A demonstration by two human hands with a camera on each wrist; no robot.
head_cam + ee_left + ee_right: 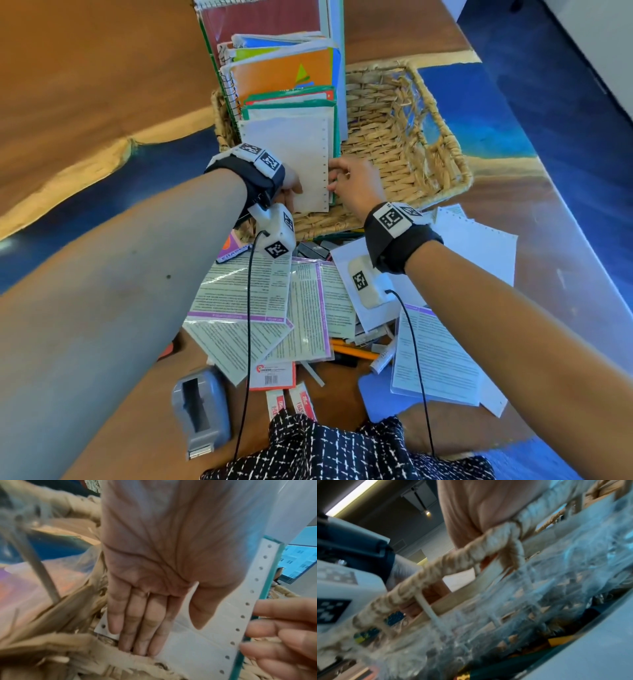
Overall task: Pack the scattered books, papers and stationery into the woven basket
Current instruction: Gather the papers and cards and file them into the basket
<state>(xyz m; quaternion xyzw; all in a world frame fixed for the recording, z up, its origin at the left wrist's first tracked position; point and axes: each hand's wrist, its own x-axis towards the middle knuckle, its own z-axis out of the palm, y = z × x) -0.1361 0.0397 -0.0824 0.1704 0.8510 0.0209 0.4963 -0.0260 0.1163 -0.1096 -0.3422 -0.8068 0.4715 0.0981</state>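
Observation:
The woven basket stands in the middle of the table, with notebooks and books upright in its left half. A white perforated sheet stands at the front of that stack. My left hand is at the sheet's left lower edge. In the left wrist view the left hand has straight fingers lying flat along the sheet, tips down inside the basket wall. My right hand grips the sheet's right edge with curled fingers, against a green cover behind it.
Printed leaflets and more pages lie scattered on the table in front of the basket, with a loose white sheet, an orange pencil, packed erasers and a grey tape dispenser. The basket's right half holds nothing visible.

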